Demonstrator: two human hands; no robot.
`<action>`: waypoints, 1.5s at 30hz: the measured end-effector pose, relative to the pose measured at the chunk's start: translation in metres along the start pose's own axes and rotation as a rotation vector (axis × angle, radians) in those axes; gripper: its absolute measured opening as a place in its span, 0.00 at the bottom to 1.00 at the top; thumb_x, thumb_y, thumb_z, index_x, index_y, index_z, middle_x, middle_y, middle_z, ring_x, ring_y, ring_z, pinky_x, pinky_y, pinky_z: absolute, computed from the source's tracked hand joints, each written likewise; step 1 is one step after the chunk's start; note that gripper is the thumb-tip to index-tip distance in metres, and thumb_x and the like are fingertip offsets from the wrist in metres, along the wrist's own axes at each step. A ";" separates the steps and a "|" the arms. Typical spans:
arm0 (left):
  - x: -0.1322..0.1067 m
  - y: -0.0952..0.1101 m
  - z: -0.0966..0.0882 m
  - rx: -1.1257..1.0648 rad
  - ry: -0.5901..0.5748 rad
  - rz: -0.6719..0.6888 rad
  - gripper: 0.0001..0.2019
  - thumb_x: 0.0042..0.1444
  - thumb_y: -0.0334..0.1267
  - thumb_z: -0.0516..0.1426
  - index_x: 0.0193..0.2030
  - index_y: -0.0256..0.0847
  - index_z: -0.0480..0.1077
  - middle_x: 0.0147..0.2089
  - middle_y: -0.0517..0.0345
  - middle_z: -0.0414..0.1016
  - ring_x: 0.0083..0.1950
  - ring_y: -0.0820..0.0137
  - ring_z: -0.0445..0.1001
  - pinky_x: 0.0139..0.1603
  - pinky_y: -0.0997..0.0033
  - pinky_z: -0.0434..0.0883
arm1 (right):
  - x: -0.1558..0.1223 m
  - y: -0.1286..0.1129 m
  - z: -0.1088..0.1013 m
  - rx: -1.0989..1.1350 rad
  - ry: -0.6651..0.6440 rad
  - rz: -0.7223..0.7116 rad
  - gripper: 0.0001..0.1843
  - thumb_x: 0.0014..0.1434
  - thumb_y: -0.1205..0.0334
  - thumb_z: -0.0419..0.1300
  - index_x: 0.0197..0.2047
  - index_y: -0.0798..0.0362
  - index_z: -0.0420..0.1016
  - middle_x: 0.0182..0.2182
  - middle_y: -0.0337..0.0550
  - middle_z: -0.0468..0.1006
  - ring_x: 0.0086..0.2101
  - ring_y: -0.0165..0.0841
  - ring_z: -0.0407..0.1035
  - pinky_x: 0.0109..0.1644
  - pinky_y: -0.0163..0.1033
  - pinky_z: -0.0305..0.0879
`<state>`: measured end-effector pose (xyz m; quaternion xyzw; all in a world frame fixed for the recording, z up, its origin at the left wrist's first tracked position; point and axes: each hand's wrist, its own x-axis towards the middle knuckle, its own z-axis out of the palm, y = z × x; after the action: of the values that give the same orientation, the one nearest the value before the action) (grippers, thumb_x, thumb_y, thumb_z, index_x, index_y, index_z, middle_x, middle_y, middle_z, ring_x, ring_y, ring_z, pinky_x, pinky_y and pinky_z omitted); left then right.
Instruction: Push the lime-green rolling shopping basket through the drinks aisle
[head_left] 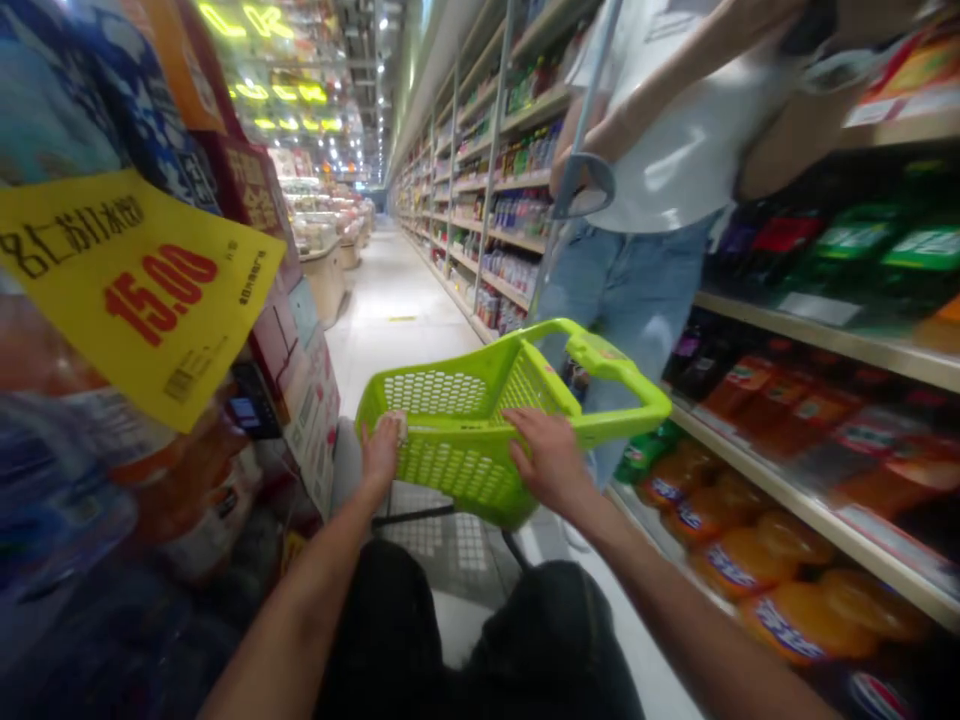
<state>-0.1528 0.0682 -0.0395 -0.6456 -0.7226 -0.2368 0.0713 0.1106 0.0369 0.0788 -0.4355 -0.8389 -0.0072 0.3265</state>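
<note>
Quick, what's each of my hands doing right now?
Left hand: at the green cart's rim, with something pale beneath; how tightly closed cannot be told.
Right hand: partly curled over the rim; firm grip cannot be told.

Shopping cart (480, 480) at centre, price sign (157, 290) to its left, bottles (724, 560) on shelves (750, 464) right, person (667, 150) behind cart.

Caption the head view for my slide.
In a store aisle, a person's left grip and right grip on a lime-green shopping cart, bottled drinks shelved at right.

The cart (459, 468) is lime green, the price sign (154, 285) yellow.
</note>
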 end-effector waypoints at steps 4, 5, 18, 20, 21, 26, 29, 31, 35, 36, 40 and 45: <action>-0.005 0.061 0.021 -0.049 -0.045 0.195 0.25 0.54 0.23 0.45 0.58 0.40 0.59 0.63 0.49 0.61 0.65 0.68 0.55 0.66 0.49 0.41 | 0.013 0.061 0.016 -0.367 0.038 0.103 0.22 0.55 0.65 0.49 0.53 0.58 0.67 0.53 0.55 0.69 0.54 0.47 0.58 0.57 0.64 0.44; -0.006 0.071 0.025 -0.057 -0.039 0.244 0.24 0.55 0.24 0.45 0.59 0.40 0.59 0.63 0.48 0.60 0.65 0.67 0.55 0.66 0.48 0.41 | 0.010 0.069 0.021 -0.405 0.017 0.113 0.22 0.55 0.65 0.48 0.52 0.58 0.67 0.52 0.54 0.69 0.54 0.47 0.58 0.56 0.65 0.44; 0.011 0.035 0.022 -0.044 0.027 0.073 0.25 0.52 0.21 0.45 0.56 0.41 0.63 0.61 0.47 0.63 0.62 0.66 0.60 0.65 0.44 0.41 | -0.014 0.088 0.054 -0.435 0.025 0.076 0.26 0.52 0.68 0.50 0.56 0.59 0.63 0.55 0.51 0.67 0.57 0.44 0.53 0.60 0.62 0.38; 0.012 0.066 0.029 -0.089 0.016 0.127 0.25 0.52 0.21 0.45 0.56 0.42 0.62 0.61 0.49 0.63 0.62 0.67 0.60 0.65 0.45 0.42 | -0.013 0.086 0.054 -0.425 0.018 0.091 0.26 0.52 0.69 0.50 0.56 0.59 0.63 0.55 0.51 0.67 0.57 0.44 0.53 0.60 0.61 0.37; 0.012 0.081 0.032 -0.111 0.015 0.161 0.26 0.52 0.21 0.45 0.56 0.43 0.62 0.61 0.50 0.63 0.63 0.68 0.59 0.65 0.46 0.42 | -0.013 0.086 0.054 -0.419 0.014 0.096 0.26 0.52 0.69 0.49 0.56 0.59 0.64 0.55 0.51 0.67 0.58 0.44 0.53 0.60 0.61 0.37; 0.011 0.100 0.035 -0.136 -0.007 0.333 0.25 0.54 0.22 0.45 0.57 0.44 0.61 0.62 0.49 0.62 0.63 0.68 0.59 0.65 0.45 0.41 | -0.014 0.086 0.054 -0.390 0.015 0.092 0.26 0.52 0.69 0.50 0.55 0.59 0.64 0.56 0.51 0.66 0.58 0.44 0.52 0.61 0.61 0.35; 0.012 0.074 0.030 -0.107 0.002 0.234 0.26 0.52 0.21 0.45 0.57 0.41 0.62 0.61 0.47 0.62 0.62 0.66 0.60 0.65 0.44 0.39 | -0.014 0.085 0.054 -0.382 0.014 0.097 0.26 0.52 0.69 0.50 0.55 0.59 0.64 0.56 0.51 0.66 0.59 0.44 0.52 0.61 0.61 0.34; 0.011 0.065 0.027 -0.105 0.009 0.150 0.27 0.50 0.20 0.45 0.57 0.40 0.62 0.61 0.46 0.63 0.62 0.66 0.60 0.65 0.44 0.40 | -0.014 0.083 0.055 -0.382 0.015 0.108 0.26 0.52 0.69 0.50 0.55 0.59 0.64 0.56 0.51 0.66 0.59 0.44 0.51 0.61 0.61 0.34; 0.008 0.089 0.030 -0.164 0.003 0.172 0.28 0.49 0.19 0.45 0.57 0.40 0.62 0.61 0.49 0.63 0.63 0.68 0.59 0.66 0.48 0.42 | -0.012 0.080 0.057 -0.376 0.044 0.128 0.25 0.53 0.68 0.50 0.55 0.59 0.65 0.56 0.52 0.66 0.59 0.45 0.51 0.61 0.61 0.34; 0.006 0.099 0.032 -0.168 -0.002 0.213 0.28 0.50 0.20 0.45 0.58 0.40 0.61 0.62 0.49 0.62 0.63 0.67 0.59 0.66 0.49 0.42 | -0.012 0.080 0.057 -0.373 0.049 0.127 0.25 0.53 0.68 0.50 0.55 0.59 0.65 0.55 0.52 0.67 0.59 0.45 0.51 0.61 0.61 0.34; -0.002 0.118 0.034 -0.109 -0.014 0.316 0.28 0.51 0.24 0.47 0.61 0.42 0.57 0.65 0.47 0.55 0.65 0.63 0.55 0.64 0.42 0.43 | -0.013 0.082 0.057 -0.375 0.039 0.107 0.26 0.52 0.69 0.50 0.56 0.59 0.64 0.56 0.51 0.66 0.59 0.44 0.51 0.61 0.60 0.35; 0.002 0.091 0.030 -0.072 0.004 0.344 0.26 0.55 0.27 0.45 0.61 0.46 0.56 0.64 0.52 0.57 0.65 0.66 0.56 0.65 0.42 0.37 | -0.015 0.086 0.057 -0.364 0.048 0.098 0.27 0.52 0.69 0.51 0.57 0.60 0.63 0.57 0.50 0.64 0.59 0.44 0.51 0.61 0.60 0.35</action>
<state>-0.0596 0.0879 -0.0421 -0.7614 -0.5922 -0.2481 0.0893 0.1496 0.0963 0.0023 -0.5273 -0.7935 -0.1535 0.2621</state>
